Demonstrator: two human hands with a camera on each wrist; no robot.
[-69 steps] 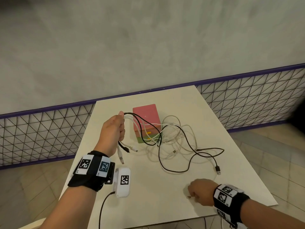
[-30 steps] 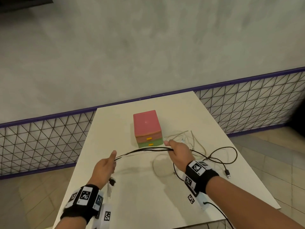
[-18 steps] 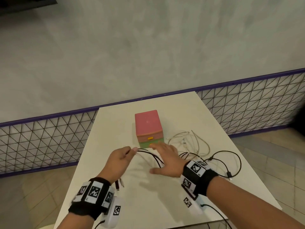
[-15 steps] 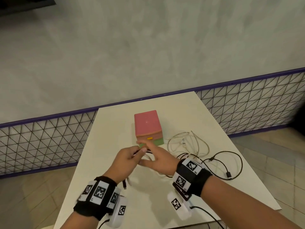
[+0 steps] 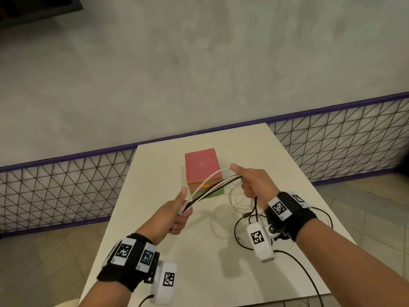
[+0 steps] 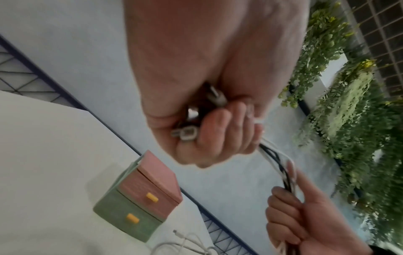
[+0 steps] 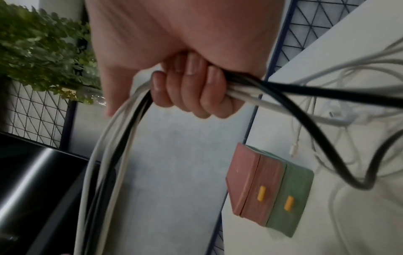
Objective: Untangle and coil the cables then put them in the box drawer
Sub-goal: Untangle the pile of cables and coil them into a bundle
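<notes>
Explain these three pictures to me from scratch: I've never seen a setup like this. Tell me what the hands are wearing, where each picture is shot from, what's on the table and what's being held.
No machine here: a person works with bare hands, wearing black wrist bands with printed markers and small white cameras. The wide picture comes from a head camera looking down; the other two look along each hand from the wrists. The left hand grips the plug ends of a bundle of black and white cables. The right hand grips the same bundle farther along, its fingers curled round it. The bundle hangs in the air between them. On the white table stands a small pink and green drawer box, both drawers shut, with loose cable slack lying to its right.
</notes>
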